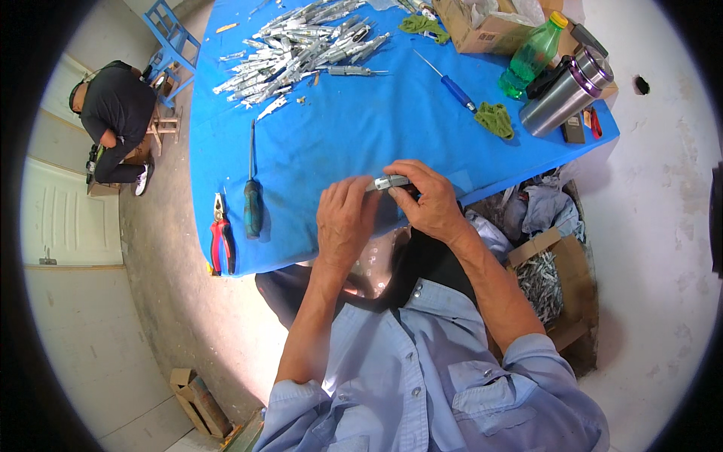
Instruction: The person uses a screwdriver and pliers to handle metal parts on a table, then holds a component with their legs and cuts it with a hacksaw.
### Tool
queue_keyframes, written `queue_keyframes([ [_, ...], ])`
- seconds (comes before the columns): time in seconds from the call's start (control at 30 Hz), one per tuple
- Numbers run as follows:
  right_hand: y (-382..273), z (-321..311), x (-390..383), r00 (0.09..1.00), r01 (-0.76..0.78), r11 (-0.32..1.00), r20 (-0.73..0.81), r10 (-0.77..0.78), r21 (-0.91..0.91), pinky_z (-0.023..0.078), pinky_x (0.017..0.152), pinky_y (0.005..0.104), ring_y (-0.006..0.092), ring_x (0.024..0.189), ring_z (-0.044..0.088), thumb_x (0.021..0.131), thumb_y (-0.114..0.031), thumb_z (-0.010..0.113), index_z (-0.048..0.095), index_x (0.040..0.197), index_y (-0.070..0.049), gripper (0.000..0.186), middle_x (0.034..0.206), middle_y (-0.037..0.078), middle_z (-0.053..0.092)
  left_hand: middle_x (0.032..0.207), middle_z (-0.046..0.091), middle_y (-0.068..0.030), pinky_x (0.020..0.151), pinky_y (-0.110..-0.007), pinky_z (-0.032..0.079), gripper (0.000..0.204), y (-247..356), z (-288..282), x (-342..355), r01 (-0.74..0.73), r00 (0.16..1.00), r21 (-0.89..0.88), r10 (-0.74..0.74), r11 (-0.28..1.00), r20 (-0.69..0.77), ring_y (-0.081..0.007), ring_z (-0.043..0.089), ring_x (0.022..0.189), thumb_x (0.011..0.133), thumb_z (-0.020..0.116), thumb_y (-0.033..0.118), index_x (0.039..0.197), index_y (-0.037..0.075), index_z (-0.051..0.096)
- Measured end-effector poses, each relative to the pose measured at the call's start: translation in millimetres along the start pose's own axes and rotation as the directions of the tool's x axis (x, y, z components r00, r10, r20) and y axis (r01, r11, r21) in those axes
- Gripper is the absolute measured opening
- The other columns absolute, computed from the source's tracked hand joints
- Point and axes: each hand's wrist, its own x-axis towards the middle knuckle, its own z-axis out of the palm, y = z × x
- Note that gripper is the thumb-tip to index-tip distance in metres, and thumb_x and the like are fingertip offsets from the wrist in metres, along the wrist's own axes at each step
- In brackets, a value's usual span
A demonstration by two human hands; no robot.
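Both hands' fingers point(410, 197) clamp a small metal part point(391, 181) between them.

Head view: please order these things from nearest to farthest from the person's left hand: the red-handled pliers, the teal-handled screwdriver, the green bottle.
From the left hand:
1. Teal-handled screwdriver, on the blue table to the hand's left.
2. Red-handled pliers, farther left, near the table's front edge.
3. Green bottle, far across the table, at the upper right beside a cardboard box.

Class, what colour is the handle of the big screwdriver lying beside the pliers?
Dark teal-green handle, seen best in the head view.
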Motion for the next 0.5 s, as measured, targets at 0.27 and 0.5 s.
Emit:
queue_keyframes([
  [0.27,10.7,5.5,-0.4,0.994,0.104,0.987,-0.004,-0.105,-0.125,0.060,0.089,0.0402,0.0347,0.105,0.074,0.093,-0.002,0.078,0.073,0.123,-0.003,0.031,0.117,0.015,0.075,0.102,0.070,-0.0116,0.081,-0.044,0.051,0.039,4.1,-1.7,0.5,0.032,0.999,-0.016,-0.032,0.999,0.031,-0.0325,0.067,0.095,0.088,0.083,0.009,0.126,0.005,0.071],
  [0.5,9.7,4.3,1.3,0.991,0.133,0.981,0.010,-0.133,-0.144,0.059,0.088,0.0420,0.0367,0.104,0.073,0.094,-0.004,0.077,0.072,0.124,-0.005,0.031,0.119,0.016,0.073,0.102,0.071,-0.0125,0.079,-0.044,0.055,0.031,4.0,-3.7,1.3,0.036,0.999,-0.005,-0.036,0.999,0.024,-0.0328,0.069,0.092,0.092,0.082,0.010,0.121,0.005,0.074],
])
